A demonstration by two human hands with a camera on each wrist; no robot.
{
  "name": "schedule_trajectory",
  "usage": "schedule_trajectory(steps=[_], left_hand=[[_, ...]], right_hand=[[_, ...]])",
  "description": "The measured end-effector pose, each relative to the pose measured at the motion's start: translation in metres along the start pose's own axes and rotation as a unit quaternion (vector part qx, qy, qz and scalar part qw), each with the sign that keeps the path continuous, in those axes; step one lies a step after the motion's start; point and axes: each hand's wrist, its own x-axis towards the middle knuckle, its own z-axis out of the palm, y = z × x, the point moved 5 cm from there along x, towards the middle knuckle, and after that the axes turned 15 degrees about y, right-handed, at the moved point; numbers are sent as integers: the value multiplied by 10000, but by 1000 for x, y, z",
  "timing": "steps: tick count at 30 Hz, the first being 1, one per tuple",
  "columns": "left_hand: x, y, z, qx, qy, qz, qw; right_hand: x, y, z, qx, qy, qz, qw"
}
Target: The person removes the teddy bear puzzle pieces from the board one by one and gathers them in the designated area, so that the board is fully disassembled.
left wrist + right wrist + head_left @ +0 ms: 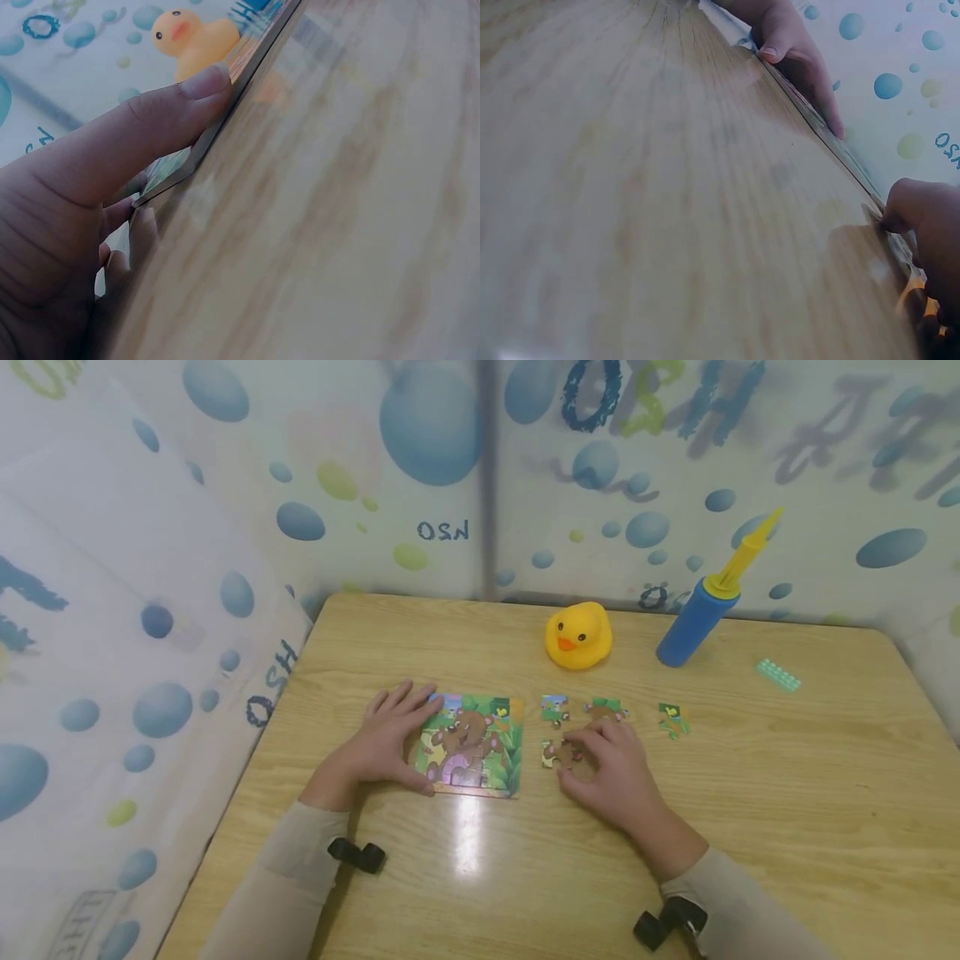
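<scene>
Fingers (417, 698) splayed — left hand (382, 739), pinching — right hand (617, 767)

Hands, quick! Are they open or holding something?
Left hand: open, touching the left side of the bear puzzle.
Right hand: closed, pinching a loose piece.

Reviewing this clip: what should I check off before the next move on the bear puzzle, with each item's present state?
1. Left grip touching the puzzle board at its left side: ok.
2. Right grip at the lower-left loose piece: ok, thumb and finger at its edges.
3. Firm hold on that piece: cannot tell; fingers partly cover it.
4. Other loose pieces picture side up: ok, as far as they show.
5. Toy duck and blue pump apart from both grips: ok.
</scene>
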Motion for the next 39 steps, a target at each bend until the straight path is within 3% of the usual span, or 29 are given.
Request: schedule_trajectory(steps=[12, 25, 39], left_hand=[[-1, -1, 1, 5, -27, -12, 10000], [0, -1, 2, -34, -37, -9, 10000], [-1, 0, 0, -68, 30, -11, 10000]], right_hand=[[10, -13, 6, 179, 462, -850, 9952], [18, -36, 33, -601, -20, -1149, 9916], [31, -68, 77, -568, -469, -1335, 9883]])
